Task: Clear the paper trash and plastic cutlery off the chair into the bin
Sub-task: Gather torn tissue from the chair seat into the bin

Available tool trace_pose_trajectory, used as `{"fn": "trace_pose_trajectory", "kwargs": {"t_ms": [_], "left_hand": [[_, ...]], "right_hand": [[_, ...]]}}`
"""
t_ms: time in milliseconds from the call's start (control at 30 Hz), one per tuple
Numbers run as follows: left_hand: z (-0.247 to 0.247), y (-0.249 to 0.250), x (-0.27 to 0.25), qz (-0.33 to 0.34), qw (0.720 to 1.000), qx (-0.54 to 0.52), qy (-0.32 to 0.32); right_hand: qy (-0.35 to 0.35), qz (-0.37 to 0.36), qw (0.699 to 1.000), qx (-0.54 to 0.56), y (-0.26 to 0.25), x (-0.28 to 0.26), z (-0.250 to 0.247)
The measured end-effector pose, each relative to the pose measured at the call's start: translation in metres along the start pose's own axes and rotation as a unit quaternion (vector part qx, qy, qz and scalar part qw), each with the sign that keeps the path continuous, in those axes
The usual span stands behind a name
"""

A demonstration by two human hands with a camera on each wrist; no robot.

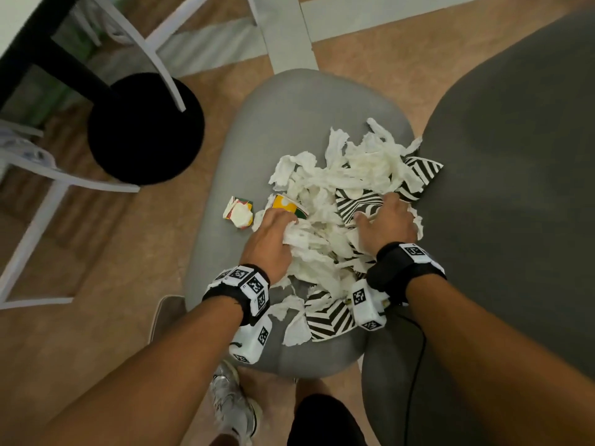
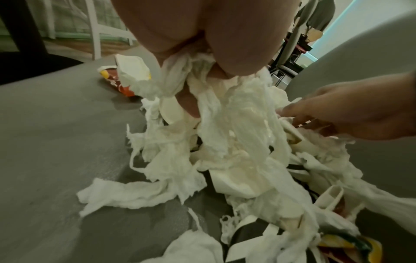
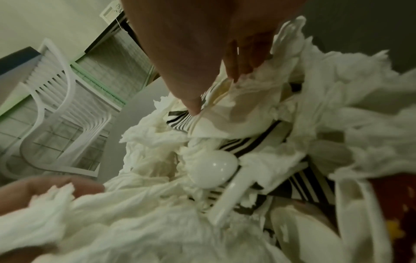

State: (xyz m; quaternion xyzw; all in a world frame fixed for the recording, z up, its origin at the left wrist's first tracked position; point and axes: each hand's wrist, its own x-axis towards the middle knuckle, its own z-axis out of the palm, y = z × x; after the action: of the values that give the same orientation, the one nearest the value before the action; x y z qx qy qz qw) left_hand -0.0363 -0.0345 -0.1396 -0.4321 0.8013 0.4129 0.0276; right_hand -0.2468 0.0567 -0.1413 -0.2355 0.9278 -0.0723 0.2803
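Note:
A heap of torn white tissue [image 1: 363, 162] and black-and-white striped paper [image 1: 421, 170] covers the grey chair seat [image 1: 289, 123]. My left hand [image 1: 286, 222] grips a bunch of tissue [image 2: 236, 124] at the heap's left side, fingers curled round it. My right hand [image 1: 383, 217] lies on the heap, its fingers reaching into tissue and its thumb touching striped paper [image 3: 180, 121]. A white plastic spoon [image 3: 213, 170] and a white cutlery handle [image 3: 231, 195] lie half buried under the paper. Crumpled coloured cup pieces [image 1: 240, 211] sit left of the heap.
A large dark grey cushion-like seat [image 1: 515, 188] presses against the chair's right side. A black round shape [image 1: 145, 127] under a dark post stands on the floor at the left, among white chair legs [image 1: 38, 220]. My shoe [image 1: 231, 403] is below the seat's front edge.

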Motion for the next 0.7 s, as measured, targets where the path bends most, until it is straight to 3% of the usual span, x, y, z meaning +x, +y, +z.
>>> {"fn": "trace_pose_trajectory", "kwargs": {"t_ms": [200,367,567,700], "left_hand": [[0.003,-0.004,-0.013,-0.013,0.999,-0.024,0.025],[-0.002,0.006,-0.024,-0.077,0.997,-0.022,0.018],[-0.006,0.001,-0.039,-0.06,0.997,-0.04,-0.006],[-0.013,-0.001,-0.051,-0.073,0.996,-0.051,0.019]], "right_hand": [[-0.001,-0.003,1.0,-0.018,-0.003,-0.003,0.004],[0.008,-0.059,0.997,0.039,-0.014,-0.021,-0.002],[0.04,-0.088,0.987,0.131,-0.023,-0.05,-0.005],[0.062,-0.107,0.982,0.144,-0.028,-0.068,-0.003]]}}
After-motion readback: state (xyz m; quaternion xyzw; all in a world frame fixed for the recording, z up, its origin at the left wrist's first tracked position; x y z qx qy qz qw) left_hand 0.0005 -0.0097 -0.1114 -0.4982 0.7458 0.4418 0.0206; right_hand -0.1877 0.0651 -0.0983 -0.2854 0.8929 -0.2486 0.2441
